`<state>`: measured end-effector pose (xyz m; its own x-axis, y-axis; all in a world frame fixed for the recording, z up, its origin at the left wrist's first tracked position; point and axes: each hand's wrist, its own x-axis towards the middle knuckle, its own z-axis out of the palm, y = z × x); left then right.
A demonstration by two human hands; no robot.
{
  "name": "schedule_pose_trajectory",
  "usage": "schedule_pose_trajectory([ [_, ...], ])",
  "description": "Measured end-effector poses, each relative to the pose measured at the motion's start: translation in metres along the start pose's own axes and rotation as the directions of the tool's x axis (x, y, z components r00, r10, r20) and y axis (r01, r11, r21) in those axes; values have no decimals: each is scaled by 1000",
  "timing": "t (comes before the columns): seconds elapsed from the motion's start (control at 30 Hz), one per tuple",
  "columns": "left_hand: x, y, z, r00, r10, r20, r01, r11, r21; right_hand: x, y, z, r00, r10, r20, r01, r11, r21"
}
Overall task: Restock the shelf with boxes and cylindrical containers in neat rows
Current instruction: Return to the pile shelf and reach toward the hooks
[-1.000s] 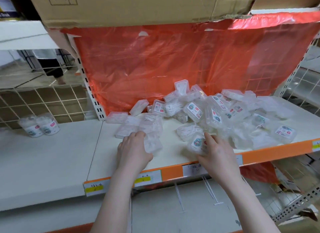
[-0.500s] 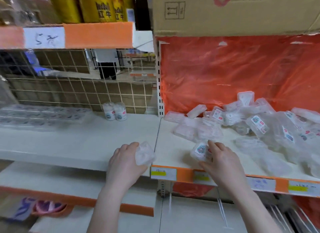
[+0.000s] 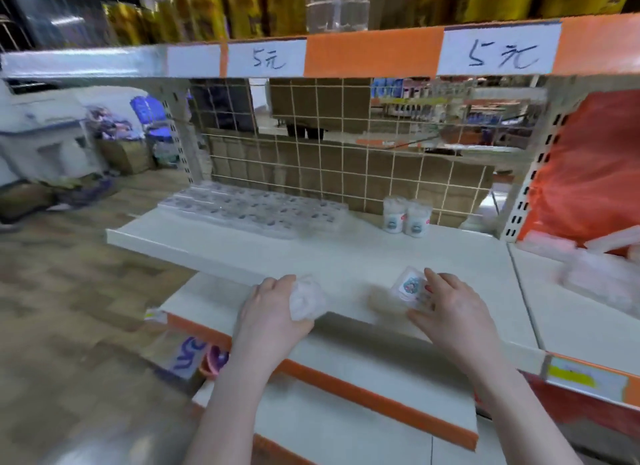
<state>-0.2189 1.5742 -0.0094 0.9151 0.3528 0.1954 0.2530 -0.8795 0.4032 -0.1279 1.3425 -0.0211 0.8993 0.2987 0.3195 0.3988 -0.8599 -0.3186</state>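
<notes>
I have swung away from the loose pile [image 3: 602, 277], now at 3 o'clock, each grip closed on a clear plastic box, left hand [image 3: 273, 309] and right hand [image 3: 450, 312], carrying them toward the neat row [image 3: 249, 210] at 11 o'clock.

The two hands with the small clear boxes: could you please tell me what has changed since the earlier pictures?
Both hands have carried their boxes leftward, away from the loose pile by the orange plastic sheet, to the front of the neighbouring white shelf. The left hand still grips a clear box, and the right hand still holds a labelled box. The two cylindrical containers and the neat rows of boxes stay put.
</notes>
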Motion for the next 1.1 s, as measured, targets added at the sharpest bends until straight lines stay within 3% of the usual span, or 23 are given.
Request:
schedule_pose_trajectory([
  [0.33,38,-82,-26,997,-78,-24,78,997,2,61,-80,40,996,-52,71,54,998,-25],
  [0.8,170,-137,-23,999,-34,39,33,999,38,184,-115,118,975,-58,216,80,992,-95],
  [1.1,214,-153,-15,997,-50,58,50,999,2,210,-120,138,967,-119,224,145,984,-104],
])
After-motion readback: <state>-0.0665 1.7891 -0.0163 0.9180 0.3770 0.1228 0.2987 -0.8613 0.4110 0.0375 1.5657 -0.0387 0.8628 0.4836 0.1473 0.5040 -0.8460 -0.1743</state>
